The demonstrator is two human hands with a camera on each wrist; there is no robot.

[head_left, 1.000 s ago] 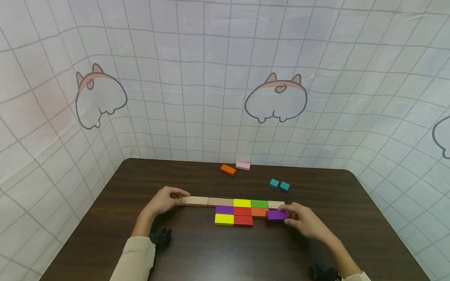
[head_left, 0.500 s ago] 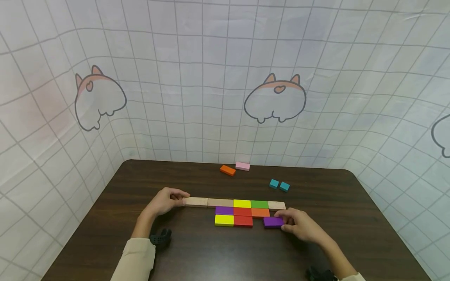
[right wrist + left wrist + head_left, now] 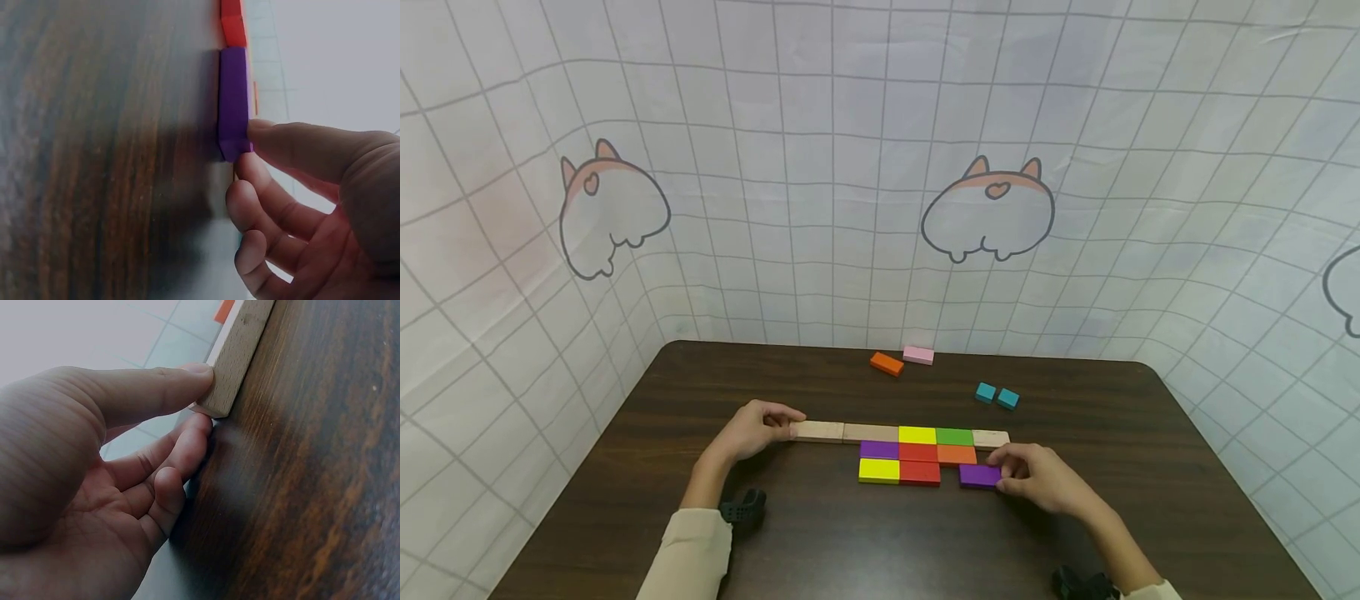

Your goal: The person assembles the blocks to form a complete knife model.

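My left hand pinches the left end of a plain wooden block; in the left wrist view the thumb lies on the block's near side. A second plain block, a yellow block, a green block and a pale block continue that row. My right hand grips the right end of a purple block between thumb and fingers. This block sits right of a red block, with a gap between, and in front of an orange block.
Another purple block, a red block and a yellow block fill the nearer rows. Toward the back of the dark table lie an orange block, a pink block and two small blue blocks.
My right hand has brought the purple block nearer to me and a little left, from the orange block's right end to in front of it. My left hand has stayed in place.
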